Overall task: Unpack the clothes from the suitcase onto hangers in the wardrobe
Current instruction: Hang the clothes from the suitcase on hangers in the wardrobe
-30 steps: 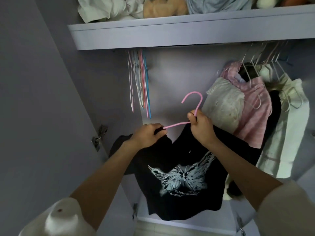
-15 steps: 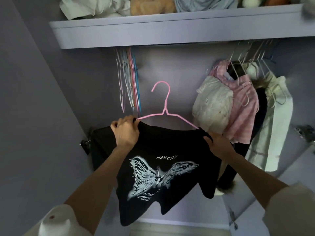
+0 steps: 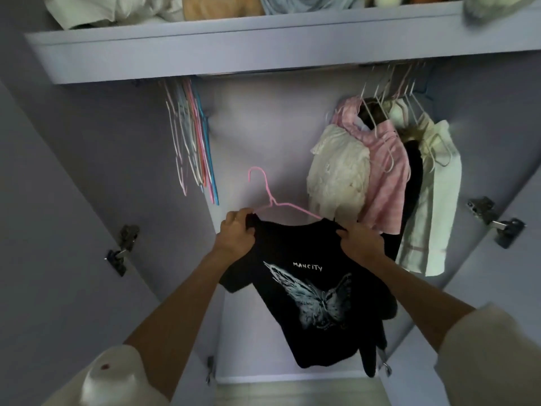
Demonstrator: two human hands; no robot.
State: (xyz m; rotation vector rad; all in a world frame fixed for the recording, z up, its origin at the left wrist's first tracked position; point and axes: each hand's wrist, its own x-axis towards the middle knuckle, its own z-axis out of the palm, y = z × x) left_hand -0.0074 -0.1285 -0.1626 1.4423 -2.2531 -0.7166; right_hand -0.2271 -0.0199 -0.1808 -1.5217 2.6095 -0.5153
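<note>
A black T-shirt [image 3: 307, 303] with a white butterfly print and the word MANCITY hangs on a pink wire hanger [image 3: 268, 197], inside the open wardrobe. My left hand [image 3: 237, 234] grips the shirt's left shoulder where the hanger arm enters it. My right hand [image 3: 361, 244] grips the shirt's right shoulder. The hanger's hook points up, below the rail and free of it. The shirt droops down to the right between my arms.
Several empty coloured hangers [image 3: 190, 142] hang at the rail's left. A cream top [image 3: 336, 177], a pink garment [image 3: 383, 171], a dark one and a white one [image 3: 433, 200] hang at the right. Folded fabrics lie on the top shelf [image 3: 263, 48]. Door hinges [image 3: 123, 247] stick out on both sides.
My right hand left the hanger's neck and went to the shirt's right shoulder. The shirt now sits spread over both hanger arms, and the hanger has turned upright.
</note>
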